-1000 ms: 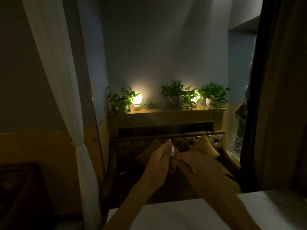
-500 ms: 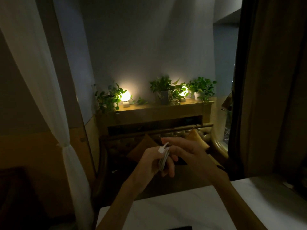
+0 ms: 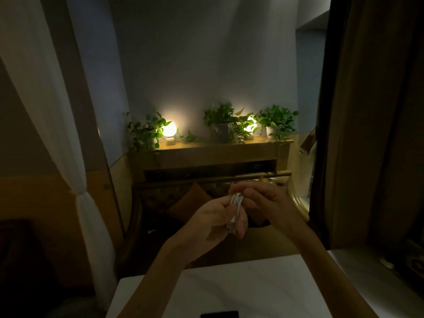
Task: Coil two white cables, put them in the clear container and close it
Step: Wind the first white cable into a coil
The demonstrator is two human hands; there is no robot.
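- Two hands meet at centre frame, raised above and beyond the far edge of the white table (image 3: 241,288).
- Left hand (image 3: 215,216): fingers curled and pressed together round a bundle of white cable (image 3: 236,210); the loops run roughly upright through the fist, thumb side up.
- Right hand (image 3: 263,200): fingertips bunched at the top of the bundle, seemingly pinching a strand there. Light too dim to say which strand.
- Handling, my judgement: light, limp, smooth-skinned. Loops will likely spring open if the fist slackens. Best held across the middle of the coil, all turns clamped at once, loose end tucked.
- Second cable and the clear container: not in sight, so I cannot say where they are.
- Room: table bare at mid-frame; a dark flat object (image 3: 219,314) sits at the bottom edge.
- Past the table's far edge, a drop to a dark bench with cushions (image 3: 188,203). A let-go coil could fall there; better worked nearer, over the tabletop.
- Curtains (image 3: 367,134) at right and left stand well apart from the hands.
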